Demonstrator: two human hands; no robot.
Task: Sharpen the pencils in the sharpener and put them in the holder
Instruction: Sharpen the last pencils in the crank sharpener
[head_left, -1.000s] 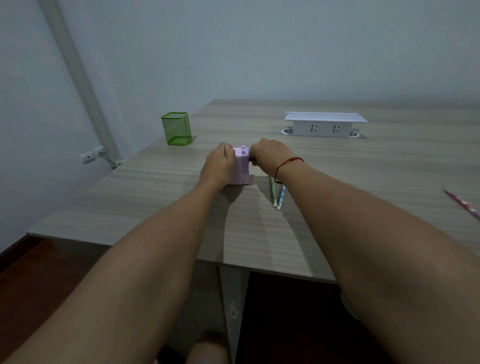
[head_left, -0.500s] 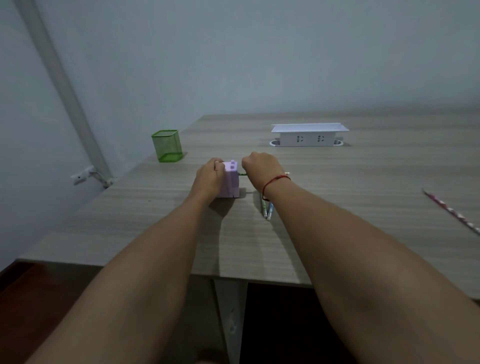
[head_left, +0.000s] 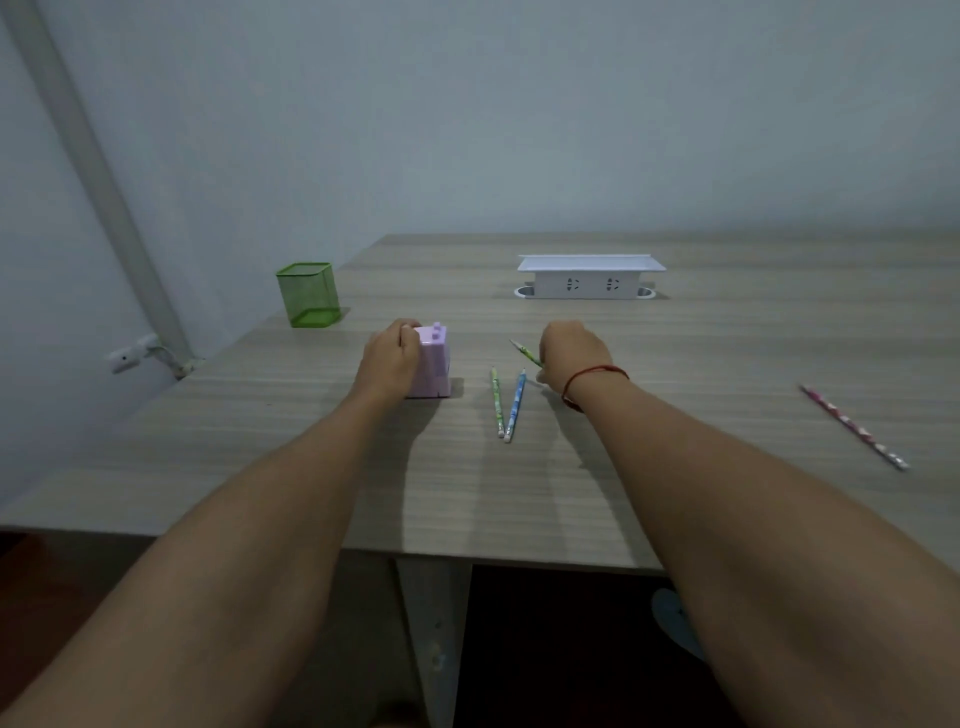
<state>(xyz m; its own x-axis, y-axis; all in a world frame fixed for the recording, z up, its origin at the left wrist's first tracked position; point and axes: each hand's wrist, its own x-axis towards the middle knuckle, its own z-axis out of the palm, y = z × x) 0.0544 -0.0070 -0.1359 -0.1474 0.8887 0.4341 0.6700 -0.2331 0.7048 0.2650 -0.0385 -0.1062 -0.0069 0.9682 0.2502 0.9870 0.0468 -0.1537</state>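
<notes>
The pencils are lying in three places just now. One green pencil (head_left: 525, 353) is sitting in the right hand (head_left: 571, 356), its tip pointing left toward the sharpener and looking pointed, though it is too small to be sure. Two more, a green one (head_left: 497, 401) and a blue one (head_left: 515, 406), are resting side by side on the counter (head_left: 701, 364) between the two hands, their near ends almost touching. A pink pencil (head_left: 854, 427) is lying well apart on the right side of the counter.

The green mesh holder (head_left: 309, 294) is standing on the far left of the counter, and I am seeing nothing inside it, so no pencil is put away yet. My guess is that the held pencil is the first to go in, with three others waiting their turn; whether any of those on the counter is sharpened I cannot tell.

The left hand (head_left: 389, 361) is curling around the left side of the purple sharpener (head_left: 434, 364), fingers wrapping its top edge, steadying it on the counter. The right hand is closing into a loose fist around the green pencil, just right of the two lying pencils and clear of the sharpener. A red string is circling that wrist.
</notes>
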